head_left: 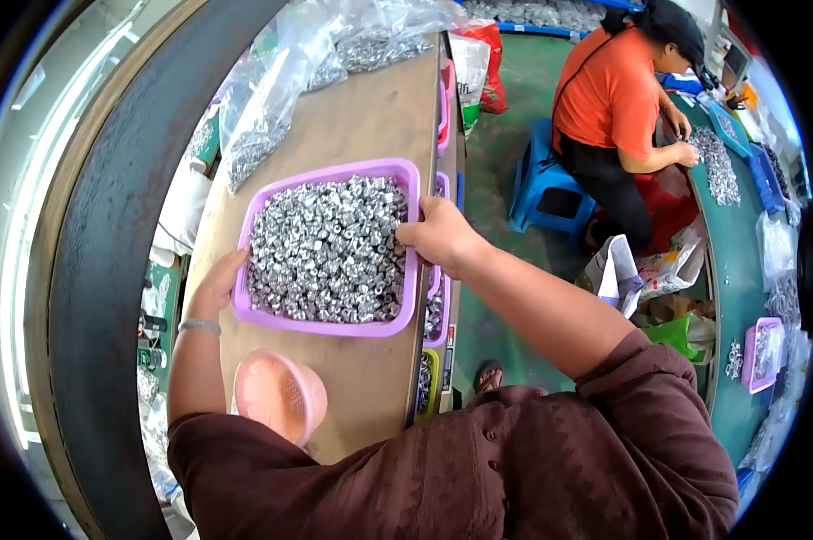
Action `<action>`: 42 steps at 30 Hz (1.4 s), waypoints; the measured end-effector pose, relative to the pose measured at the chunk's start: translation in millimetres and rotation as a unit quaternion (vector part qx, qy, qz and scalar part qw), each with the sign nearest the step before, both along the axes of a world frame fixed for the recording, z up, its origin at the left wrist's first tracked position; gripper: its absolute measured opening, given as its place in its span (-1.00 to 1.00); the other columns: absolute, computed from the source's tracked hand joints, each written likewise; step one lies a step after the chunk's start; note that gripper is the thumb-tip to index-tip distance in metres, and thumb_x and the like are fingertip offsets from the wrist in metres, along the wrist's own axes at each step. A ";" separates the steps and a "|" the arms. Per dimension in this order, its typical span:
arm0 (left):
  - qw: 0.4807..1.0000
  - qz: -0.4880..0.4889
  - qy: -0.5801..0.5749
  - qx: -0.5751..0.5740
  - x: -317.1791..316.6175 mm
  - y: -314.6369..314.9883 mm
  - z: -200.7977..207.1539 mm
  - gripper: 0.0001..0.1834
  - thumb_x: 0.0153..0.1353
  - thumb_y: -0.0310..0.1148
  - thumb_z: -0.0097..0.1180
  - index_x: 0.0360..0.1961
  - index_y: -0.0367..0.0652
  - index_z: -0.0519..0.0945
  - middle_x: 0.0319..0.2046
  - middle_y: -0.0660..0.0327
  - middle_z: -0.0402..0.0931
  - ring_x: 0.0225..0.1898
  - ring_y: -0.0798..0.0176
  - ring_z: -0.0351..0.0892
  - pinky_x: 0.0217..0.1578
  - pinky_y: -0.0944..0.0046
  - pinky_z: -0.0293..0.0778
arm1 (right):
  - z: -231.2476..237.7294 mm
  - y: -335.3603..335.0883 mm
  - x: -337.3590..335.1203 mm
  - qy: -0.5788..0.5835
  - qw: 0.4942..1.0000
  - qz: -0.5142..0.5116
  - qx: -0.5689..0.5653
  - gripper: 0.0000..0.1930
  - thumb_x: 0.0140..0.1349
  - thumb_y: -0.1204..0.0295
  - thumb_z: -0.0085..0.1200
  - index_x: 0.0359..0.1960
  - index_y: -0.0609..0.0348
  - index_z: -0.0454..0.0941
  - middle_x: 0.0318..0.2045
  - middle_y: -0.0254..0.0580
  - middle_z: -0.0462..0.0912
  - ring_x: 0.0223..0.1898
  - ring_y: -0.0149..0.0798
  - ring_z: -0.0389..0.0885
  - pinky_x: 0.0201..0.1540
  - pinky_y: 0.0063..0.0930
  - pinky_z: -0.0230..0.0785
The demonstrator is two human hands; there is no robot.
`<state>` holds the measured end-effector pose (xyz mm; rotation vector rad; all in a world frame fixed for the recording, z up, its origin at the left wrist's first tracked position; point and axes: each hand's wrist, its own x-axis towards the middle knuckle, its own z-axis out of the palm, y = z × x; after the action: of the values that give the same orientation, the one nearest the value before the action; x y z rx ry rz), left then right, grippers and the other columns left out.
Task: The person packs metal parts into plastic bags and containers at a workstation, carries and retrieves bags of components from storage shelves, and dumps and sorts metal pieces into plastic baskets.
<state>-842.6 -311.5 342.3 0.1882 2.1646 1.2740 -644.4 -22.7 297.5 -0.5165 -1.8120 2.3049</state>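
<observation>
A purple plastic basket (pixel 333 326), heaped with small silvery metal parts (pixel 330 247), is on or just above the wooden table; I cannot tell which. My left hand (pixel 216 279) grips its left rim, the fingers mostly hidden by the wall. On the opposite side my right hand (pixel 438 236) is closed over the right rim, thumb inside against the metal parts. Close to my left forearm stands a pink plastic basket (pixel 309 396), its pale inside facing up.
Clear plastic bags of metal parts (pixel 261 135) lie at the table's far end. More baskets (pixel 431 373) line a level below its right edge. Across the green floor (pixel 505 306), a person in orange (pixel 609 90) sits on a blue stool (pixel 551 193), working at a green table (pixel 735 261).
</observation>
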 end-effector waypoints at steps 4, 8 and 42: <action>0.999 -0.019 0.046 0.013 -6.0 -4.6 -5.2 -0.55 0.21 -0.18 -0.19 0.00 -0.33 0.31 -0.09 0.15 0.39 -0.12 0.30 0.38 -0.07 0.32 0.27 | 1.6 -6.2 -3.4 -0.009 1.000 -0.005 0.022 -0.70 -0.15 0.55 0.02 -0.32 0.47 0.42 -0.53 -0.05 0.51 -0.53 -0.27 0.49 -0.51 -0.43 0.35; 0.997 -0.008 0.071 0.005 -6.1 12.7 -9.7 -0.55 0.19 -0.19 -0.13 -0.03 -0.35 0.34 -0.15 0.14 0.43 -0.17 0.29 0.41 -0.13 0.31 0.30 | -7.6 0.5 -5.7 -0.030 0.997 -0.040 0.056 -0.72 -0.15 0.51 0.02 -0.36 0.45 0.40 -0.56 -0.04 0.49 -0.60 -0.24 0.48 -0.63 -0.36 0.31; 0.998 -0.042 0.041 0.004 117.2 50.9 -0.5 -0.45 0.12 -0.13 -0.07 0.04 -0.30 0.29 -0.03 0.10 0.33 -0.02 0.18 0.32 0.02 0.23 0.21 | -25.3 4.0 76.5 0.152 0.934 0.041 -0.320 -0.22 0.07 0.46 -0.07 0.26 -0.09 -0.30 0.09 -0.04 0.20 0.03 -0.23 0.26 0.04 -0.37 0.17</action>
<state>-725.4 -260.6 341.8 0.3374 2.1965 1.2465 -567.8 -18.6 272.2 -0.1351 -0.9386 2.8224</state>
